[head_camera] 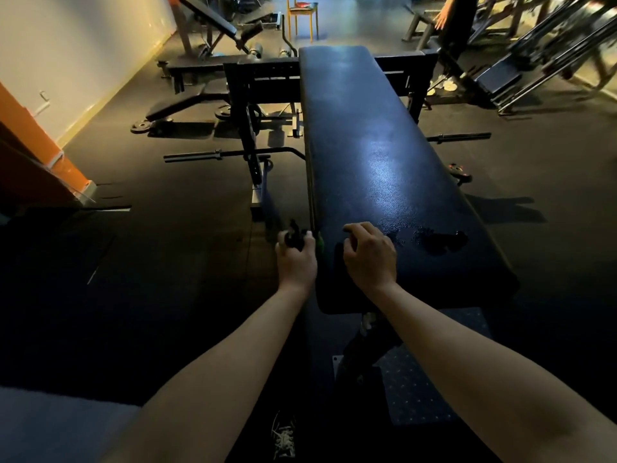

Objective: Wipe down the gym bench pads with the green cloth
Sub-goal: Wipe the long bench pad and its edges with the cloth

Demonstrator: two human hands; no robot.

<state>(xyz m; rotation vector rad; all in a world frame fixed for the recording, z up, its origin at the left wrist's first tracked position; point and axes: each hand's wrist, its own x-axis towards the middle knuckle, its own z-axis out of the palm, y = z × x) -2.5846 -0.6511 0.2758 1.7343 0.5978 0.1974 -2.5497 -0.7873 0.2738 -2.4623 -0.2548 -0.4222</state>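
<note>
Standing at the near end of the long dark pad (377,155), the person is reaching both bare arms forward. The left hand (296,259) is hovering just off the pad's left edge with its fingers curled round a small dark thing (294,236); what that thing is cannot be told in this dim light, though it may be a spray trigger. The right hand (369,255) is lying on the pad near its left edge, fingers curled downward, and whether it is holding anything beneath the palm cannot be told. A small sliver of green (320,243) is showing at the pad's left edge, between the two hands; this is probably the cloth, mostly hidden or hanging down the side. Dark wet-looking patches (434,240) are sitting on the pad just right of the right hand.

Judging by this, the near end is being wetted or is just starting to be wiped, and most of the pad ahead is looking untouched. The next move is calling for getting the cloth flat under a hand and sweeping it across the patches, then working away along the pad's length toward the far end. Beyond, other benches (207,21), a barbell (230,152) and a yellow chair (302,15) are standing on the dark floor (167,228).
</note>
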